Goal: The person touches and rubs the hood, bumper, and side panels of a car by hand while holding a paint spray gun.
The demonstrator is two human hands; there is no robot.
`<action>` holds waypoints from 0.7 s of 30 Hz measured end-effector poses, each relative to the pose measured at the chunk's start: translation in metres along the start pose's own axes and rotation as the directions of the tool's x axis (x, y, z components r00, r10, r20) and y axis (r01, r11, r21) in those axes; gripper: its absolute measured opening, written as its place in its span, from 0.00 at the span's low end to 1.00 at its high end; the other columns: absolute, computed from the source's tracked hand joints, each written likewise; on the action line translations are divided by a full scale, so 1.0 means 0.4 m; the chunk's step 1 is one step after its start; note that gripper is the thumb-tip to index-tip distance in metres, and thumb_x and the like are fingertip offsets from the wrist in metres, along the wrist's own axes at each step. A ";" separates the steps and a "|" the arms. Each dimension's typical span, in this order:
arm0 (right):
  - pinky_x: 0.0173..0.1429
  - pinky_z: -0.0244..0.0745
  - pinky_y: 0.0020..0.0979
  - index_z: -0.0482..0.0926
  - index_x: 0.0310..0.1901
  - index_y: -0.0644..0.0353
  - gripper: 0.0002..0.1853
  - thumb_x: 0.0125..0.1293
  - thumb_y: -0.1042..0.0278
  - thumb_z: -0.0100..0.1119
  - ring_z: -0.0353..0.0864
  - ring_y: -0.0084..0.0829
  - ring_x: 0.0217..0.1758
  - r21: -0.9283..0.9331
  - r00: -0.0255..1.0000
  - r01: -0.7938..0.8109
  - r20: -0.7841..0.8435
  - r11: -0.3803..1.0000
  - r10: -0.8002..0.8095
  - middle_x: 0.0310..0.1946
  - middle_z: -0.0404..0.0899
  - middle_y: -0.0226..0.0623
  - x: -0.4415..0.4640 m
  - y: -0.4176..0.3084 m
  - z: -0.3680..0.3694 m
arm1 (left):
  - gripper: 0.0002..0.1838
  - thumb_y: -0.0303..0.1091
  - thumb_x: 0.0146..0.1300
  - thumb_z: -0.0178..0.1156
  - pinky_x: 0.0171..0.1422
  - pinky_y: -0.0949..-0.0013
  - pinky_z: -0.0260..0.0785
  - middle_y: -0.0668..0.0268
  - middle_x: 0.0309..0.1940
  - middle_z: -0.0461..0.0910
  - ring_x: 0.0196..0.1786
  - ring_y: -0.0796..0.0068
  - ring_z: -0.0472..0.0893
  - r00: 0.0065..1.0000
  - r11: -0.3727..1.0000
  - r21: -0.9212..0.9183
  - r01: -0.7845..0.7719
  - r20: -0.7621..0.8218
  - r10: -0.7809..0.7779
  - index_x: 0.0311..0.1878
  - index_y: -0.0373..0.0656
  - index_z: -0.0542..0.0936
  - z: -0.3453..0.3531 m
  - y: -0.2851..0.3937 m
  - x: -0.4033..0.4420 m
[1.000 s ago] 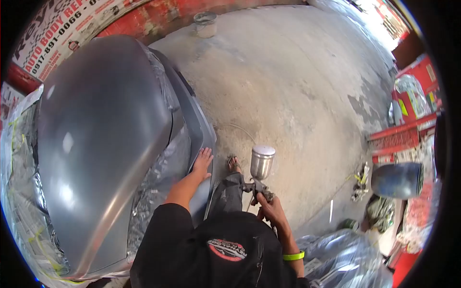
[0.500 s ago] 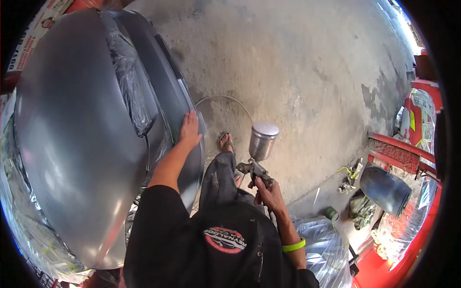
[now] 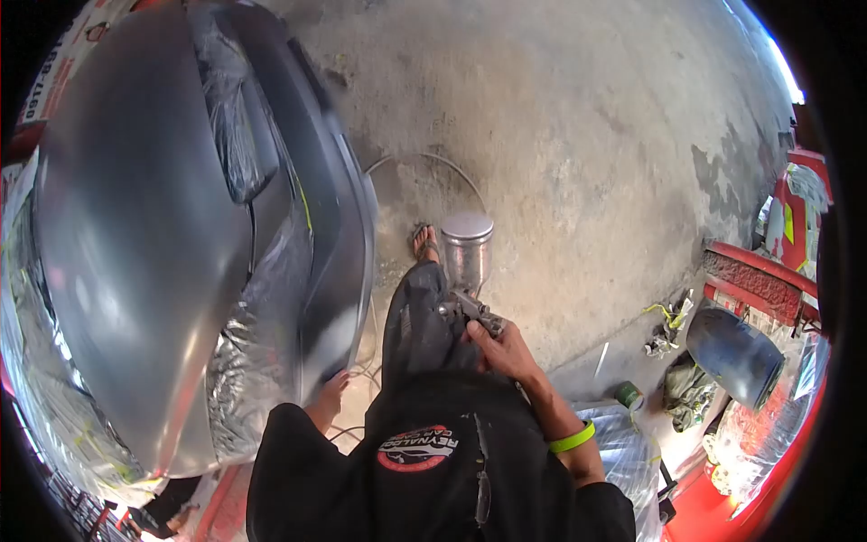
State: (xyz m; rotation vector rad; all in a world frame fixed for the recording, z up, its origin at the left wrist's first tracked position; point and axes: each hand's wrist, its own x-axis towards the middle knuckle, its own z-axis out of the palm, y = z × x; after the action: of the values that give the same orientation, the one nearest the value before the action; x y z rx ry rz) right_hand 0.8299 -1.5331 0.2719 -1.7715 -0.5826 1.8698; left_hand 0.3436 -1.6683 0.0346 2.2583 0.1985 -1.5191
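My right hand is wrapped around the handle of a paint spray gun. A metal cup sits on top of the gun, over the floor near my foot. On the left, my left hand is at the lower edge of a grey bumper, its fingers stretched out and partly visible. The bumper belongs to a car front with a smooth grey hood. Clear plastic sheeting covers the area between hood and bumper.
An air hose curves over the concrete floor behind the cup. At the right are a red beam, a dark blue drum, a small green can and plastic-wrapped items. More masking plastic hangs at the car's left.
My left hand has slid down along the bumper toward my body. The spray gun and cup have shifted slightly left with my right hand. The view has moved a little.
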 end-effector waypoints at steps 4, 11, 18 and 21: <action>0.21 0.73 0.27 0.82 0.40 0.65 0.25 0.80 0.45 0.56 0.78 0.21 0.18 -0.088 0.995 -0.033 0.090 0.996 0.041 0.26 0.81 0.31 -0.022 0.068 -0.035 | 0.44 0.74 0.70 0.49 0.73 0.54 0.69 0.52 0.70 0.77 0.73 0.61 0.76 0.919 0.680 -0.694 0.238 0.387 0.074 0.66 0.41 0.81 0.106 0.176 0.042; 0.21 0.72 0.24 0.83 0.47 0.65 0.24 0.81 0.46 0.53 0.79 0.20 0.18 -0.141 0.982 -0.016 0.183 0.990 0.042 0.32 0.83 0.31 -0.028 0.119 -0.023 | 0.67 0.90 0.59 0.38 0.83 0.39 0.49 0.46 0.83 0.51 0.78 0.38 0.63 0.848 -0.731 0.533 -0.425 0.518 -0.116 0.86 0.44 0.43 -0.046 0.408 0.243; 0.22 0.71 0.22 0.78 0.63 0.62 0.23 0.82 0.51 0.52 0.77 0.19 0.18 -0.259 0.914 -0.074 0.368 0.963 0.169 0.40 0.83 0.31 -0.043 0.119 -0.030 | 0.65 0.84 0.59 0.46 0.84 0.39 0.47 0.46 0.84 0.50 0.80 0.38 0.59 0.412 -0.243 0.367 -0.898 0.895 -0.170 0.85 0.42 0.44 0.153 0.076 0.118; 0.22 0.71 0.22 0.78 0.66 0.60 0.22 0.82 0.53 0.52 0.75 0.18 0.18 -0.285 0.913 -0.067 0.370 0.956 0.174 0.40 0.83 0.31 -0.051 0.135 -0.024 | 0.64 0.81 0.59 0.49 0.84 0.40 0.46 0.46 0.84 0.49 0.81 0.38 0.57 0.392 -0.302 0.333 -0.893 0.906 -0.162 0.85 0.41 0.45 0.123 -0.003 0.144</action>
State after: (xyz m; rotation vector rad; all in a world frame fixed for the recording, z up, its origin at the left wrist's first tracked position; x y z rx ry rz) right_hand 0.8368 -1.5884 0.2540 -1.6249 -0.9287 2.3533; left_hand 0.3239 -1.6936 -0.0343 1.2375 -2.7791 -1.9251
